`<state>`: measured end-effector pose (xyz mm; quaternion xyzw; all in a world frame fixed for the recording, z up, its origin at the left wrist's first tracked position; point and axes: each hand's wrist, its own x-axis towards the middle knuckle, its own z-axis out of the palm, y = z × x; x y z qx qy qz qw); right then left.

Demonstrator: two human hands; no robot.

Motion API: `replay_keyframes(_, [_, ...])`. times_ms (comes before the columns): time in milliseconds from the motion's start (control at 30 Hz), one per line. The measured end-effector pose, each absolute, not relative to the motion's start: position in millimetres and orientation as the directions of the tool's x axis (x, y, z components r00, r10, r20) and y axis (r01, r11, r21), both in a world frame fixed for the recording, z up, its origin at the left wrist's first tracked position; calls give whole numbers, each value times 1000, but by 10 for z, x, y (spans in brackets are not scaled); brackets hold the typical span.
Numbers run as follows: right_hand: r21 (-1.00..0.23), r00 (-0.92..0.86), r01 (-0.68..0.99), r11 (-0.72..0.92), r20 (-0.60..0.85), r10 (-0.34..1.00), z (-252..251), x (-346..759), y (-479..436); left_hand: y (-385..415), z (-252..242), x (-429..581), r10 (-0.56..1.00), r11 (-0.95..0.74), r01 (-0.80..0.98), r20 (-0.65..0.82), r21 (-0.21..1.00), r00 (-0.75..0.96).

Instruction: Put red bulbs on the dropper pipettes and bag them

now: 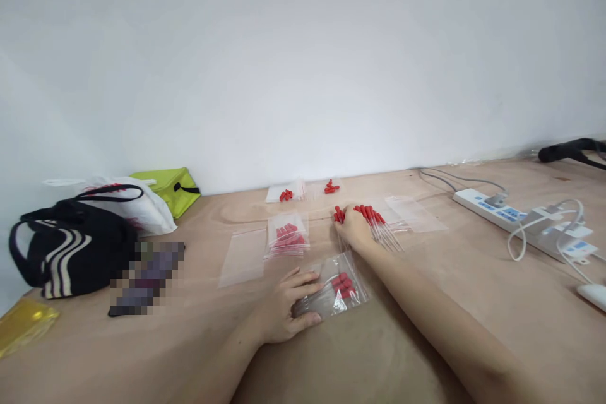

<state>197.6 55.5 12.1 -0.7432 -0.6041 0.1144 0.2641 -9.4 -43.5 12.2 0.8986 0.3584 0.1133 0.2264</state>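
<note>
My left hand [286, 306], fingers spread, rests on a flat clear plastic bag [329, 293], likely light, slippery, best pinched by its edges, on the tan tabletop [189, 344]; my right hand [354, 227] curls at loose thin red-headed sticks [374, 219] just beyond, can't tell if gripping.

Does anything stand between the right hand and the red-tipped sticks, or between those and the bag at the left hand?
Nothing visible blocks the right hand; it touches the red-tipped sticks. Between them and the bag at the left hand, only the right wrist shows. Whether the bag is open cannot be told.
</note>
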Motion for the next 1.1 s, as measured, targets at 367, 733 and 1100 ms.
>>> replay_keyframes(367, [-669,207,742,-39,173,963,114,2155,553,-447,126,-92,696,-635,597,29,490,717])
replay_keyframes(733, [-983,198,29,179,181,963,-237,2535,-131,-440,165,-80,694,-640,612,6,464,720])
replay_keyframes(1100, [-971,17,-229,68,65,998,-236,2299,-290,-478,168,-86,699,-645,581,77,496,711])
